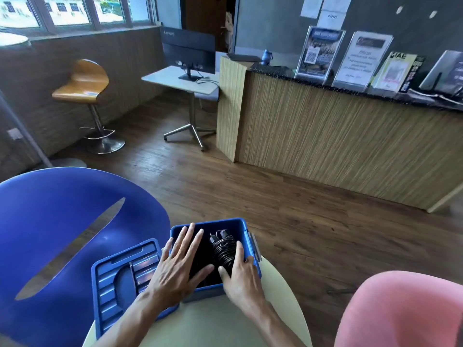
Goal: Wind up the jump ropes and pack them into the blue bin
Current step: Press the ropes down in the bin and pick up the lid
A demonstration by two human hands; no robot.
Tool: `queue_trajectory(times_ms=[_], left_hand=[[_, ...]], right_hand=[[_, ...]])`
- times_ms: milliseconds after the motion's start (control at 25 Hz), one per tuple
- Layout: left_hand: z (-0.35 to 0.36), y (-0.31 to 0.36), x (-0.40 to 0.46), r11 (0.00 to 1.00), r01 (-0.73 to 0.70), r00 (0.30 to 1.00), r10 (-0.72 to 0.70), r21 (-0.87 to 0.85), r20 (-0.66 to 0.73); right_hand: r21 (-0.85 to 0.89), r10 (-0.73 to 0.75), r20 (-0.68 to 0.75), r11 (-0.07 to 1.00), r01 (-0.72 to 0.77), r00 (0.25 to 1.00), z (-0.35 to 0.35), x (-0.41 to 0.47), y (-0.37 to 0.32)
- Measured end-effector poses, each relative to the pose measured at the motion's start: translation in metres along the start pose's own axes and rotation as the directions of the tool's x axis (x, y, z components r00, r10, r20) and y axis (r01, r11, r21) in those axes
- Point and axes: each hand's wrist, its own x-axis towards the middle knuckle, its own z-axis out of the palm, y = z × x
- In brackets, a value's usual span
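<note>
So the blue bin (246, 230) sits on a small pale round table (283, 291), and everything else goes relative to that. Inside the bin, toward its right wall, there's a wound-up black jump rope (223, 247) with the handles poking up at the far end. The right hand (240, 274) has its fingers laid along the bundle, thumb on the near side, loosely cupped around it, more settling it than squeezing. The left hand (178, 266) is flat over the left half of the bin, fingers straight and spread, holding nothing. The blue lid (120, 276) lies just left of the bin, underside up.

What could go wrong, I reckon: the coil springs loose once the hand lets go, since nothing seems to tie it, and then the lid won't seat. Also the bin sits near the table edge, so a hard push down could tip it.

Readable text: the monitor (189, 53) far behind the bin says "Lenovo". The counter flyers (319, 52) have a QR code, rest too blurry.
</note>
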Motion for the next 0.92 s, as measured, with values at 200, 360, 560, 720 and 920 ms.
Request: queue_trajectory(times_ms=[200, 360, 560, 720, 920], left_hand=[[0.046, -0.022, 0.013, 0.978, 0.210, 0.978, -0.210, 0.004, -0.004], [0.071, -0.034, 0.019, 0.957, 0.287, 0.958, -0.288, 0.026, 0.014], [0.082, -0.039, 0.018, 0.937, 0.349, 0.937, -0.350, 0.024, 0.018], [0.078, -0.039, 0.016, 0.931, 0.364, 0.931, -0.364, -0.004, 0.011], [0.063, -0.061, -0.024, 0.924, 0.383, 0.924, -0.383, -0.026, 0.001]], right_hand=[[-0.098, 0.076, 0.062, 0.993, -0.069, 0.995, 0.026, 0.043, -0.003], [-0.123, 0.134, 0.120, 0.985, -0.119, 0.984, 0.044, 0.067, 0.002], [-0.220, 0.144, 0.159, 0.970, -0.107, 0.977, 0.063, 0.077, 0.013], [-0.190, 0.052, 0.083, 0.981, -0.036, 0.995, 0.066, 0.077, 0.016], [-0.049, -0.211, -0.117, 0.977, 0.206, 0.971, 0.084, 0.062, -0.009]])
